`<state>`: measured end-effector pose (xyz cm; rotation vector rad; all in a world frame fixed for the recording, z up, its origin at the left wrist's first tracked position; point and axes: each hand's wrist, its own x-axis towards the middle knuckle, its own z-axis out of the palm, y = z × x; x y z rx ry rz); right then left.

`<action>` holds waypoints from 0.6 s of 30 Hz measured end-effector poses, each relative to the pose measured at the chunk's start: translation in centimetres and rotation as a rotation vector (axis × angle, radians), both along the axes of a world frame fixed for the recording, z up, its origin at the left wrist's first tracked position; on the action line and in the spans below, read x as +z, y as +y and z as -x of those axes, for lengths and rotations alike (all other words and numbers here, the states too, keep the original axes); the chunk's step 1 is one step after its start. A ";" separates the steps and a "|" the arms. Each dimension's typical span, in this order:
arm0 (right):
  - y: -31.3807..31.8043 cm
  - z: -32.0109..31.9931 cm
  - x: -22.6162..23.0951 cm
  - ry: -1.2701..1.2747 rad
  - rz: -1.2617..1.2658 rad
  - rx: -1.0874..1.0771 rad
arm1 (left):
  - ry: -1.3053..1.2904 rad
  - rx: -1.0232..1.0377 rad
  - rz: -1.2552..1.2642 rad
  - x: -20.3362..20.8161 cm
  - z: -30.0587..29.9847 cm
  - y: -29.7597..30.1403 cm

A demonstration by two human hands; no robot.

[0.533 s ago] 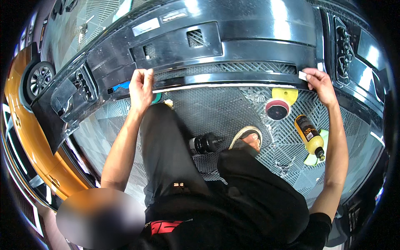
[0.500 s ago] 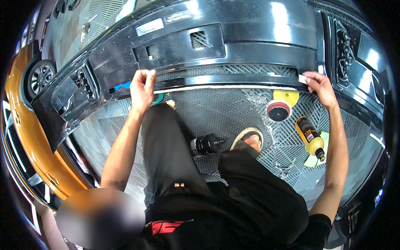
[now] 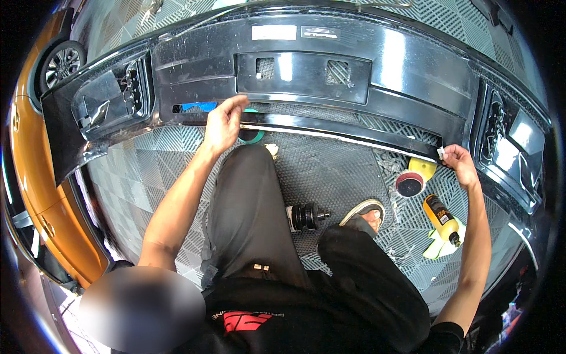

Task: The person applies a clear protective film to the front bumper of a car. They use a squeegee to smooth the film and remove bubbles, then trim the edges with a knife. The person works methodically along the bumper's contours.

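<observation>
A long black car bumper [image 3: 413, 82] spans the view in front of me, with a narrow slot along its near edge. My left hand [image 3: 223, 128] is over the left part of that slot; its fingers are bent and pressed together, and anything between them is hidden. Beyond the slot's right end, my right hand [image 3: 461, 166] pinches a small white tab [image 3: 440, 153] between thumb and fingertips, against the bumper's near edge. A thin pale line follows this edge between the hands. Blue tape [image 3: 199, 107] shows at the slot's left end.
Below the bumper lie a green ring [image 3: 252, 141], a round dark pad [image 3: 410, 184] beside a yellow piece [image 3: 422, 167], a black bottle [image 3: 306, 217], and a yellow bottle [image 3: 441, 217] on a pale green cloth [image 3: 435, 248]. An orange car [image 3: 36, 171] stands left.
The view has shifted, so the bumper sits farther right and tilts down at its right end. My left fingers have tipped rightward from an upright pinch. The white tab stays in my right fingers.
</observation>
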<state>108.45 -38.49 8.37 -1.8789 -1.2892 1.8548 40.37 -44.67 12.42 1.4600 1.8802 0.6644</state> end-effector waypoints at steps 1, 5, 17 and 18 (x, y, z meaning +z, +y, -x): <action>0.2 0.3 0.5 -0.037 -0.002 0.012 | 0.140 -0.058 -0.109 -0.2 0.3 0.1; 1.2 4.1 3.1 -0.157 -0.132 0.114 | 0.352 -0.112 -0.357 -1.1 2.3 -0.7; 0.1 27.0 3.9 -0.074 -0.050 0.275 | 0.813 0.436 -0.190 -14.4 13.5 -11.6; 0.2 28.1 4.0 -0.101 -0.084 0.322 | 0.920 0.452 -0.181 -15.7 15.4 -11.6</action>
